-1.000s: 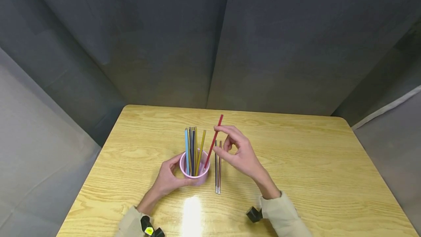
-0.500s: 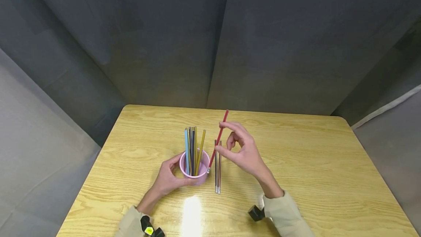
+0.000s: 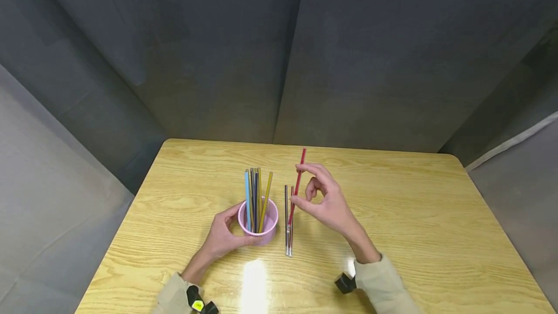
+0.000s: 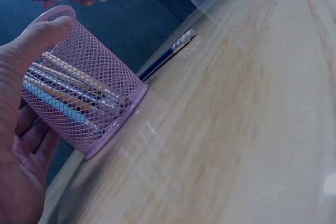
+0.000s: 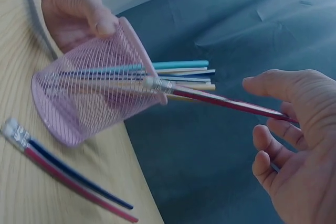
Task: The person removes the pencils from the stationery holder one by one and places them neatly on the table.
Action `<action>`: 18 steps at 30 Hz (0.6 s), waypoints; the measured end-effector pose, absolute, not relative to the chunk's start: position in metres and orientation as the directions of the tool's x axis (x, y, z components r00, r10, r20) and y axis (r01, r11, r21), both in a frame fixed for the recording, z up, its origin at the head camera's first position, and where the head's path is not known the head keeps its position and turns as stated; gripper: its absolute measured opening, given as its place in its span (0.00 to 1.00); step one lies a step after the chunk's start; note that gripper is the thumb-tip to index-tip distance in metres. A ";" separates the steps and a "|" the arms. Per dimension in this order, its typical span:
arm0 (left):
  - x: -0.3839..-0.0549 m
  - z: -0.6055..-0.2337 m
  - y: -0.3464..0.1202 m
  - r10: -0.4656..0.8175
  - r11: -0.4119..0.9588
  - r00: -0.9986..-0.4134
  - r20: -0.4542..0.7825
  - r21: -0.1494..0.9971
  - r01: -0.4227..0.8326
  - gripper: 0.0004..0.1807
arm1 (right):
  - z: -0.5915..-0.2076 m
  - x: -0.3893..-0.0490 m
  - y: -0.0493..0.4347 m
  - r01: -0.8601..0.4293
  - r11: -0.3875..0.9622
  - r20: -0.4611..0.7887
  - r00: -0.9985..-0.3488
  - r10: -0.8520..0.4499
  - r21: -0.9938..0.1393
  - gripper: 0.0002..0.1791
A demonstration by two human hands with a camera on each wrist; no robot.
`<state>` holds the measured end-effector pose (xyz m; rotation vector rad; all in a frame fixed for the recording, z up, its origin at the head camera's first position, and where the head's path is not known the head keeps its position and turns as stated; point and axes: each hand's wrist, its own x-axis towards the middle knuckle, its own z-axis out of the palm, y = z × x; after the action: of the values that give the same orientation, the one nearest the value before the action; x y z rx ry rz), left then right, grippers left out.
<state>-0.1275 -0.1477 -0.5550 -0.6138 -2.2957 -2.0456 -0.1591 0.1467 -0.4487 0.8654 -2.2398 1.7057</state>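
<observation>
In the head view my left hand (image 3: 221, 239) grips a pink mesh pencil cup (image 3: 268, 239), thumb on its near side. Several pencils (image 3: 256, 197) stand in it, among them a light blue pencil (image 3: 247, 190) and a yellow pencil (image 3: 268, 189). My right hand (image 3: 329, 205) pinches a red pencil (image 3: 298, 183) between thumb and fingers, its white eraser end down. That pencil is tilted, outside the cup to its right. Below it a dark blue pencil (image 3: 286, 207) and a second red pencil (image 5: 79, 186) lie side by side on the table.
The wooden table (image 3: 414, 217) reaches back to dark grey curtains (image 3: 218, 62). Lighter grey cloth (image 3: 39, 197) hangs at the left. Black wrist devices (image 3: 346, 283) sit at both sleeves.
My right hand has drawn the red pencil out of the cup and moved it right, over the two pencils on the table. My left hand and the cup have not moved.
</observation>
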 end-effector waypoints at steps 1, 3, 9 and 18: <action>-0.127 -0.555 -0.148 0.282 0.073 -0.923 0.261 0.954 0.292 0.51 | -0.450 -0.159 0.149 -0.546 0.177 0.473 -0.817 -0.330 -0.819 0.39; -0.127 -0.556 -0.147 0.282 0.073 -0.923 0.263 0.953 0.294 0.51 | -0.452 -0.160 0.152 -0.536 0.190 0.460 -0.823 -0.332 -0.822 0.40; -0.127 -0.556 -0.147 0.277 0.079 -0.928 0.249 0.957 0.280 0.51 | -0.463 -0.161 0.161 -0.526 0.215 0.444 -0.832 -0.333 -0.823 0.40; -0.128 -0.555 -0.148 0.282 0.077 -0.927 0.247 0.957 0.279 0.51 | -0.478 -0.163 0.172 -0.498 0.224 0.417 -0.848 -0.326 -0.838 0.41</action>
<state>-0.1277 -0.1481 -0.5548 -0.6005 -2.3073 -2.0490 -0.1632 0.1723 -0.4776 0.7939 -2.3340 1.6903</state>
